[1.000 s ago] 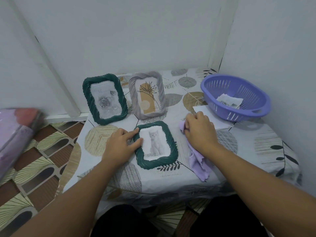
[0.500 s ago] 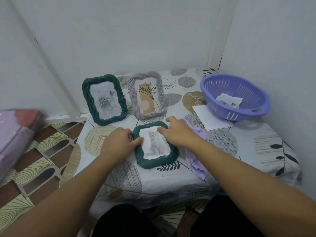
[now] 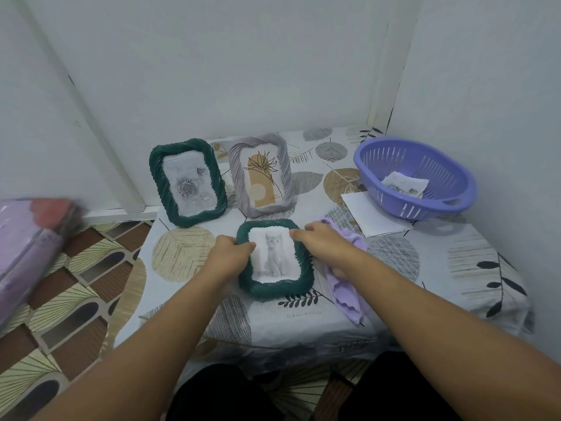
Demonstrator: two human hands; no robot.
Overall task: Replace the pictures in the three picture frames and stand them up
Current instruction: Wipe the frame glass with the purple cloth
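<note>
Left hand [image 3: 229,253] grips left edge of cat frame [image 3: 274,259], thumb over rim. Right hand [image 3: 326,245] has left lilac cloth [image 3: 349,284] and come across; its fingers now pinch frame's top right corner. Frame lies flat near desk [image 3: 394,299] front edge. Wiping looks finished; likely lift to stand it. Further back: green rose frame [image 3: 187,180] and grey frame [image 3: 261,174] already upright. Beyond right: purple basket [image 3: 414,177] holding old pictures [image 3: 405,183].

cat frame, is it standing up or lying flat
Lying flat. The cat frame rests face up on the table, left hand and right hand at its edges; both others stand behind.
</note>
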